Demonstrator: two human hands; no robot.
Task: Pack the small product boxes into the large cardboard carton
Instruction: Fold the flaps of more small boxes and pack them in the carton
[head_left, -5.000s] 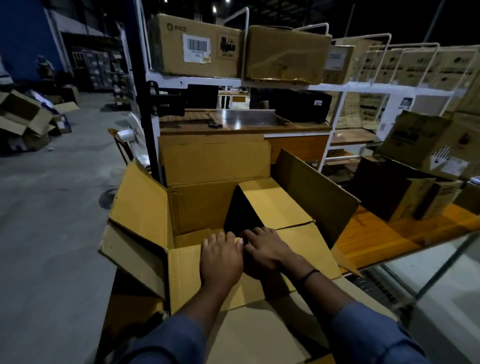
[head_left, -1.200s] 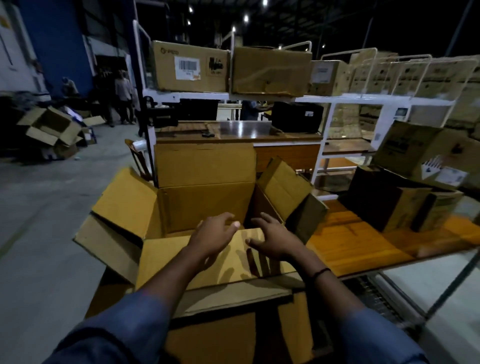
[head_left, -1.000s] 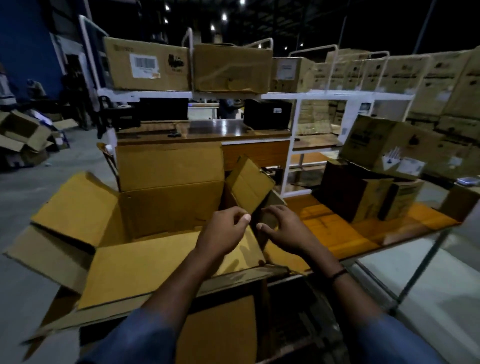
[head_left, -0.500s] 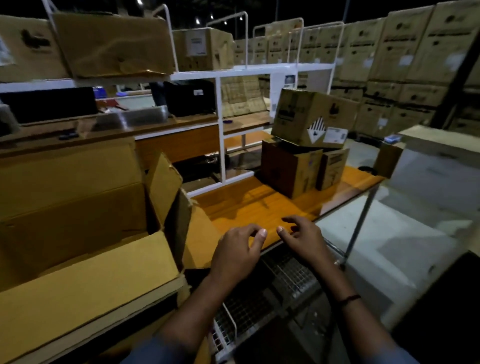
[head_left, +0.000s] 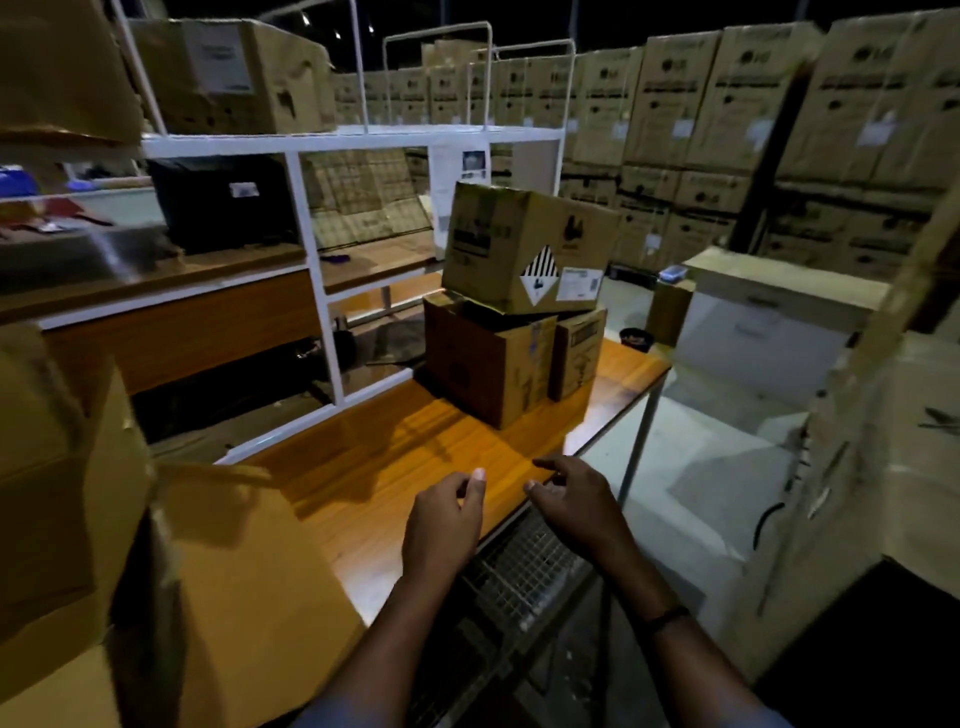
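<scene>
**Both grips empty over the near edge of the worktop**

My left grip (head_left: 441, 525) hangs with its fingers loosely curled and the thumb close to the forefinger, holding nothing. My right grip (head_left: 576, 501) is just beside it, fingers loosely bent and a little spread, also empty. A dark band (head_left: 670, 618) circles that wrist. Both hover over the near edge of the orange worktop (head_left: 374, 483), with a wire mesh shelf (head_left: 519, 577) below them.

At my left, the large cardboard carton (head_left: 234, 582) shows only as a blurred tan wall against the worktop.

The product boxes stand farther across the worktop, well apart from both grips. A dark brown box (head_left: 483, 364) has a narrower box (head_left: 576, 358) touching its right side. A larger box with a diamond label (head_left: 519, 234) rests tilted on top of the two.

Behind them are a white rack (head_left: 343, 139) and walls of stacked cartons (head_left: 727, 130).
</scene>
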